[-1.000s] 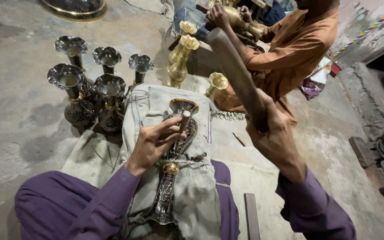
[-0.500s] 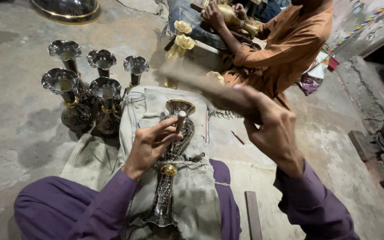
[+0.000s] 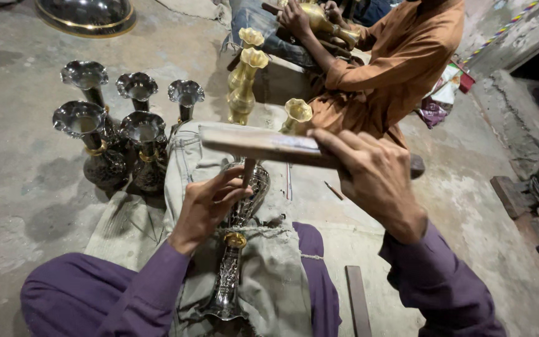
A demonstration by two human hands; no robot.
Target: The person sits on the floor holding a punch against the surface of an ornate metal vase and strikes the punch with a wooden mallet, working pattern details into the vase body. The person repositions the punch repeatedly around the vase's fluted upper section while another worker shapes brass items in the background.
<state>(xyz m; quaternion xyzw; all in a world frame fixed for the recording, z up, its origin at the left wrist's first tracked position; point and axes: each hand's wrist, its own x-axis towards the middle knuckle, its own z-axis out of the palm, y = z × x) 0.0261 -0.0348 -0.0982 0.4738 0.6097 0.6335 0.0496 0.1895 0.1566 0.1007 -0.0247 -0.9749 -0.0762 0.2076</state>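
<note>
Right hand lowered wooden mallet onto punch.

Right hand swung down from raised position near upper frame to level just above lap. Flat wooden mallet bar, earlier pointing up and away, then blurred mid-swing, now lies near horizontal, its end right over top of thin metal punch. Orange-clothed co-worker's brass vase shifted slightly in that person's hands.
</note>
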